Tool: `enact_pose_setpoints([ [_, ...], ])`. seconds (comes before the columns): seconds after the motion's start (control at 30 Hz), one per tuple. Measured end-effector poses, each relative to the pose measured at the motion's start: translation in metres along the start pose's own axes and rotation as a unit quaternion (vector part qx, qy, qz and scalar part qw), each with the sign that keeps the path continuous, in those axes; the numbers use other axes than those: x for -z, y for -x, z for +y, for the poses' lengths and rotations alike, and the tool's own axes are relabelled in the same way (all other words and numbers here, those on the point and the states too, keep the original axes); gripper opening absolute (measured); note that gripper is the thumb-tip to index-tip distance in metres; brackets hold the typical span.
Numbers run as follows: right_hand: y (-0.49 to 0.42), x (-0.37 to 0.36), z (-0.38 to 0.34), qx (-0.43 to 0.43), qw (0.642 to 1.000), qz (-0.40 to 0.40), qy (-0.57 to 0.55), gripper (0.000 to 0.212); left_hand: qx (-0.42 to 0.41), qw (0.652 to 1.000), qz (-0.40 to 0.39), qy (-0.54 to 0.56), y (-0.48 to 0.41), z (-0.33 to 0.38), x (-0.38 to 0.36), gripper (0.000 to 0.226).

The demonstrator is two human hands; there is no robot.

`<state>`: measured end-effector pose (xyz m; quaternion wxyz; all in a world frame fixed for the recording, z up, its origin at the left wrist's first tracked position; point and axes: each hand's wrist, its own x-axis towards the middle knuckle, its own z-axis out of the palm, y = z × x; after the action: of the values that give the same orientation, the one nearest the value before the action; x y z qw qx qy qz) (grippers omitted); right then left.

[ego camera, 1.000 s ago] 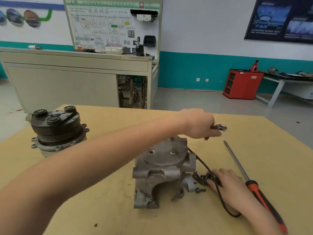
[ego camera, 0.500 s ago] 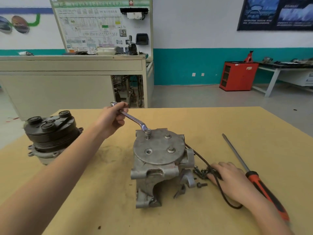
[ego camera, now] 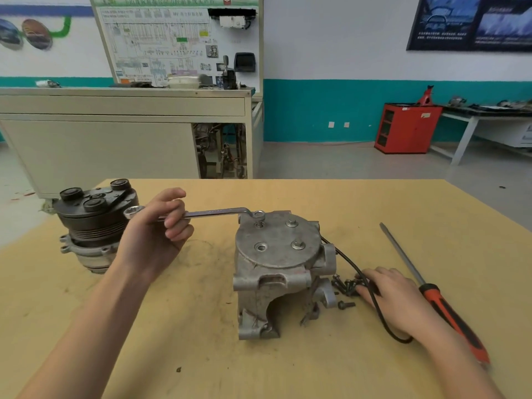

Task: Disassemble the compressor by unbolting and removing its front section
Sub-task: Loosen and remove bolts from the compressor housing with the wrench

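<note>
A grey aluminium compressor body [ego camera: 276, 272] stands upright in the middle of the yellow table [ego camera: 201, 355], its round cover plate facing up with bolts in it. A silver ring wrench [ego camera: 207, 213] sits on the far-left bolt [ego camera: 260, 217], handle pointing left. My left hand [ego camera: 152, 234] grips the wrench handle near its free end. My right hand [ego camera: 388, 295] rests flat on the table to the right of the compressor, over a black cable [ego camera: 371, 286] and beside several loose bolts [ego camera: 344, 286].
A black clutch and pulley section [ego camera: 92, 223] stands at the table's left. A long screwdriver with a red and black handle [ego camera: 449, 309] lies right of my right hand. Behind the table are a grey training bench [ego camera: 123, 131] and a red cabinet [ego camera: 407, 128].
My left hand has swung the wrench counterclockwise round the bolt, from pointing right, over the far side, to pointing left. My right hand has stayed put.
</note>
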<state>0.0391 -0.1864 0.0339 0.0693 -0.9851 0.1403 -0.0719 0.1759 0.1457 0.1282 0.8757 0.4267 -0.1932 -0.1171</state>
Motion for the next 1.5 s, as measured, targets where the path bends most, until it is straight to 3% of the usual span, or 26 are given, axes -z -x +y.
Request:
enact_pose_setpoints([
  [0.13,0.003,0.011,-0.008,-0.008,0.996,0.091,-0.012,0.037,-0.054,0.998,-0.008,0.01,0.011,-0.008,-0.001,0.031],
  [0.23,0.0,0.036,-0.028,0.03,0.968,0.22,-0.12,0.028,-0.082,0.997,-0.009,0.002,0.014,-0.011,-0.005,0.03],
  [0.3,-0.003,0.057,-0.05,0.077,0.948,0.251,-0.18,0.024,-0.096,0.995,-0.015,-0.006,0.016,-0.012,-0.007,0.031],
  [0.4,-0.013,0.083,-0.087,0.15,0.937,0.228,-0.218,0.024,-0.115,0.993,-0.018,-0.011,0.02,-0.014,-0.009,0.034],
  [0.53,-0.033,0.102,-0.126,0.203,0.949,0.164,-0.179,0.031,-0.122,0.992,-0.008,-0.012,0.025,-0.014,-0.015,0.034],
  [0.67,-0.044,0.108,-0.145,0.222,0.964,0.09,-0.114,0.037,-0.121,0.992,-0.005,-0.039,0.031,-0.013,-0.019,0.031],
  [0.87,-0.05,0.105,-0.153,0.227,0.968,0.052,-0.096,0.033,-0.116,0.991,0.025,-0.063,0.04,-0.011,-0.029,0.025],
  [1.2,-0.052,0.103,-0.158,0.223,0.958,0.096,-0.154,0.019,-0.146,0.986,0.064,-0.043,0.047,-0.007,-0.042,0.041],
  [1.5,-0.05,0.111,-0.155,0.229,0.95,0.121,-0.177,0.015,-0.157,0.984,0.07,-0.034,0.048,-0.002,-0.033,0.039],
])
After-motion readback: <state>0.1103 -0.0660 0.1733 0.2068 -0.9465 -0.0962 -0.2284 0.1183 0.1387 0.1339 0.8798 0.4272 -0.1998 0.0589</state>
